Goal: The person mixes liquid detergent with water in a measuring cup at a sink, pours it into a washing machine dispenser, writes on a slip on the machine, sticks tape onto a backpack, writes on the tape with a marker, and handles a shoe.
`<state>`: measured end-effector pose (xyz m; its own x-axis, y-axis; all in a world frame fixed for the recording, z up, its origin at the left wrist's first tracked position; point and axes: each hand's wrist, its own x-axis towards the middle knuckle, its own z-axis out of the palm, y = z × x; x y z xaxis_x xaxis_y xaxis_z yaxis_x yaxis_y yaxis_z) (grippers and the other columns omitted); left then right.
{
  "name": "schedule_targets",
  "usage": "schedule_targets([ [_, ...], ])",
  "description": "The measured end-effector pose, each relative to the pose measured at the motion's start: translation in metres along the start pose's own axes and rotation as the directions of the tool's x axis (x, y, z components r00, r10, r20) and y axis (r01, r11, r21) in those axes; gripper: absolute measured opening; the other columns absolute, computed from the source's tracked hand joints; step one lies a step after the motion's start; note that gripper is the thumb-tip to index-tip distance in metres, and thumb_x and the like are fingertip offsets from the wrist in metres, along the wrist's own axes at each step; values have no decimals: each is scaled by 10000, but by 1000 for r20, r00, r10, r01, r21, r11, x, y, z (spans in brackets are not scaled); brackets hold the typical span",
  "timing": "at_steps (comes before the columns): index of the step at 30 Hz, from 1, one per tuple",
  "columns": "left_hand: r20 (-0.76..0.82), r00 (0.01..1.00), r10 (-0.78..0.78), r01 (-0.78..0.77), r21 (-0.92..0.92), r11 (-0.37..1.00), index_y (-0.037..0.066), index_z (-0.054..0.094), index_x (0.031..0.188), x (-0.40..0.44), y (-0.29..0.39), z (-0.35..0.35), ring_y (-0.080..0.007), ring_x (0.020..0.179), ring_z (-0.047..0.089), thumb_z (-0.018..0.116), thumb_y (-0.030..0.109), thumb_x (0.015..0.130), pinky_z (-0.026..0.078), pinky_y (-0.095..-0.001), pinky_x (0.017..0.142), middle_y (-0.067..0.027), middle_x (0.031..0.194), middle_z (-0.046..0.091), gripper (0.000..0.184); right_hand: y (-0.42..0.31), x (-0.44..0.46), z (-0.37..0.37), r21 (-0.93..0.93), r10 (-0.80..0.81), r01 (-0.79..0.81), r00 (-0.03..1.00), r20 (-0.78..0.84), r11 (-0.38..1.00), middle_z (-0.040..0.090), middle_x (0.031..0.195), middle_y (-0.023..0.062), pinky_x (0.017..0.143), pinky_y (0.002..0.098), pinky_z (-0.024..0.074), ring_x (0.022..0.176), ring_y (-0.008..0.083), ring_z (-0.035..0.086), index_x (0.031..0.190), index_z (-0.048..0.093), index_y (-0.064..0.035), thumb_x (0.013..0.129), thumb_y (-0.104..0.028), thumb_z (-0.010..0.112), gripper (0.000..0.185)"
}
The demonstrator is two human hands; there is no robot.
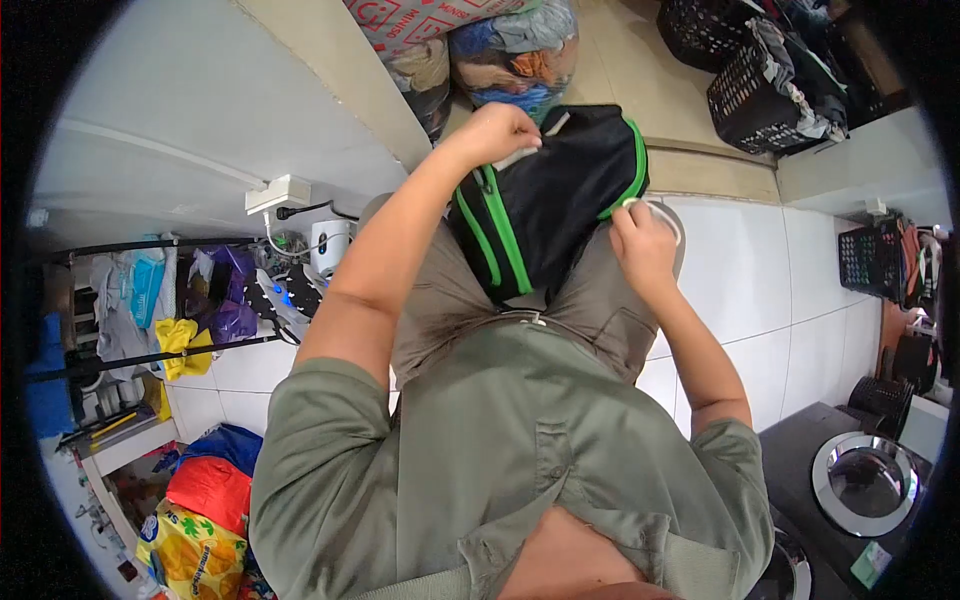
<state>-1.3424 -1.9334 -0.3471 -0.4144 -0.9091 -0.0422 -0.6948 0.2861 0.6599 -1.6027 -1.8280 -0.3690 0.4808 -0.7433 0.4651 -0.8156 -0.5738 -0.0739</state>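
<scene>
A black bag (570, 190) with bright green trim and green-edged zippers lies across my lap, between my thighs. At its upper left edge is my left hand (497, 135), thumb and fingers pinched together. A pale strip (515, 159) shows just under those fingertips; what exactly they grip is too small to make out. My right hand (643, 240) is closed beside the bag's right green edge, above my right knee. A white loop (668, 217) curves out from its fingers and around behind the hand.
Stuffed plastic bags (515, 60) stand beyond the black bag. Black laundry baskets (750, 105) are at the upper right. A wall socket with plugs (277, 193) and a cluttered rack (150, 300) are on the left. A front-loading washer (800, 460) stands lower right.
</scene>
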Motion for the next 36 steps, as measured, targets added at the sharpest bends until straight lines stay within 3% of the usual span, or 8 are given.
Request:
schedule_targets([
  [4, -62, 994, -89, 41, -541, 840, 17, 586, 1127, -17, -5, 15, -118, 962, 554, 654, 252, 813, 426, -256, 846, -64, 1022, 636, 398, -12, 12, -29, 219, 150, -111, 975, -166, 969, 556, 797, 97, 524, 361, 447, 566, 273, 549, 888, 555, -64, 758, -72, 621, 146],
  [11, -375, 920, -117, -101, -515, 851, 41, 612, 996, -138, 57, 0, -122, 902, 553, 618, 167, 834, 446, -271, 804, -36, 962, 612, 206, -80, 53, -62, 878, 533, -161, 837, -120, 451, 524, 709, 40, 603, 207, 403, 630, 96, 491, 1283, 298, -45, 782, 20, 607, 592],
  [14, -620, 776, 115, -367, -295, 882, 52, 512, 1191, -192, 73, -21, -200, 1079, 503, 677, 196, 776, 371, -332, 936, -75, 1107, 581, 470, -136, 76, -61, 963, 358, -24, 931, -76, 268, 502, 691, 17, 590, 189, 363, 609, 80, 445, 1240, 330, -35, 788, 38, 585, 523],
  [20, -202, 962, -186, 87, -418, 904, 49, 583, 1086, -303, 44, -90, -189, 758, 558, 678, 191, 773, 447, -308, 704, -71, 855, 611, 357, -229, 128, -53, 927, -205, -148, 976, 79, -346, 529, 745, 36, 619, 192, 351, 666, 80, 464, 1198, 333, -20, 810, 7, 572, 457],
  [24, -660, 564, -496, 72, -559, 826, 31, 478, 1191, -373, -1, -146, -117, 788, 600, 605, 113, 831, 487, -272, 727, -30, 886, 617, 389, -267, 155, -33, 975, -269, 87, 953, -141, -203, 481, 1127, 127, 928, 348, 305, 1000, 216, 453, 1331, 248, -57, 802, -82, 607, 640],
  [26, -880, 83, -469, 235, -440, 867, 16, 456, 1185, -406, -26, -205, -71, 606, 531, 535, 133, 875, 430, -218, 524, -17, 765, 617, 341, -265, 153, -21, 991, -231, -9, 973, -23, -137, 473, 1149, 122, 926, 340, 316, 1000, 207, 453, 1328, 259, -53, 810, -86, 597, 620],
  [29, -954, -234, -186, 178, -230, 957, 15, 491, 1153, -466, -97, -297, -71, 535, 499, 562, 154, 867, 399, -218, 461, -31, 718, 610, 326, -246, 143, 8, 966, -191, -244, 955, 225, -83, 465, 1170, 111, 906, 317, 343, 997, 185, 454, 1314, 291, -45, 821, -87, 577, 572],
  [36, -947, -320, -2, 534, -182, 826, 26, 541, 1109, -512, -200, -404, -143, 536, 589, 625, 253, 808, 468, -283, 520, -63, 669, 629, 386, -229, 120, 29, 912, -100, -408, 907, 410, 43, 477, 1148, 95, 842, 271, 383, 954, 149, 462, 1277, 350, -32, 825, -47, 553, 496],
])
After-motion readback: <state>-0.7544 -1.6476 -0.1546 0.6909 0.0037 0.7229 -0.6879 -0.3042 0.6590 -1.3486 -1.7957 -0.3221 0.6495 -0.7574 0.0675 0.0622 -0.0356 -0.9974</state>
